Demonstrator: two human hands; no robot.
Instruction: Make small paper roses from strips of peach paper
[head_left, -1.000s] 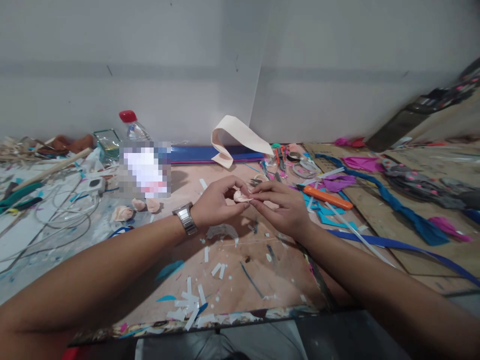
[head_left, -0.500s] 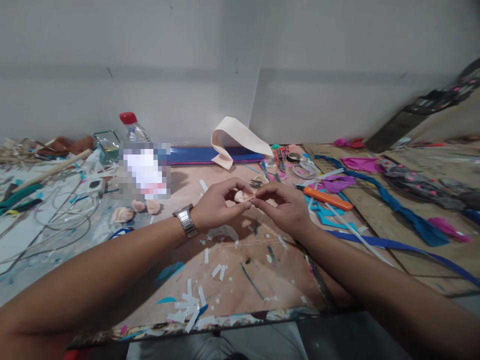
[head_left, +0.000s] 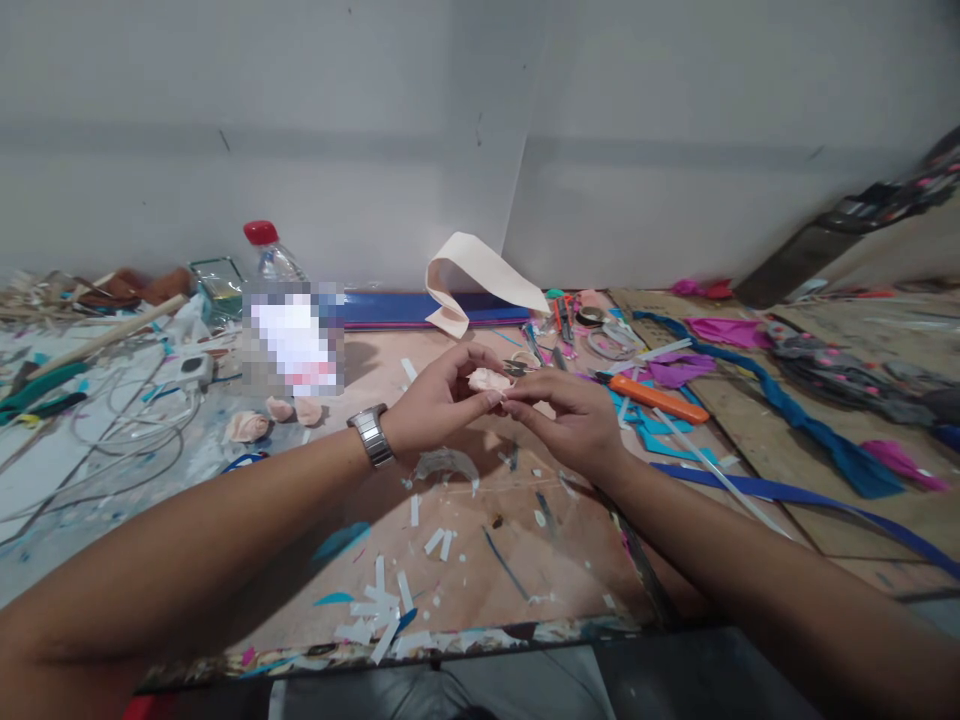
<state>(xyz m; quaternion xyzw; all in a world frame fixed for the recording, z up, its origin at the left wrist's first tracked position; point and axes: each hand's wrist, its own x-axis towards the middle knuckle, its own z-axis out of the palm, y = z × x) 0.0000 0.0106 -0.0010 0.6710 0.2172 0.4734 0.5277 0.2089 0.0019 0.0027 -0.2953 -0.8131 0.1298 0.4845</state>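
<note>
A small pale-peach rosette (head_left: 489, 380), folded like a rose, is pinched between my two hands above the middle of the table. My left hand (head_left: 448, 398), with a metal watch (head_left: 370, 436) on its wrist, grips it from the left. From the right, my right hand (head_left: 566, 412) pinches its edge with thumb and index finger. Similar finished-looking peach rosettes (head_left: 248, 426) lie on the table to the left of my watch. Behind my hands, a long cream strip (head_left: 487, 268) stands in a loop against the wall.
An orange utility knife (head_left: 658, 398) lies to the right, by blue and purple scraps. White paper snippets (head_left: 382, 600) litter the front of the table (head_left: 480, 560). A red-capped bottle (head_left: 274, 255) and a blurred bright screen (head_left: 292, 340) stand at the back left, near cables and green-handled pliers (head_left: 45, 390).
The rosette has turned between my fingers and shows more of its folded face. My hands stay close together in nearly the same place; the view has shifted slightly.
</note>
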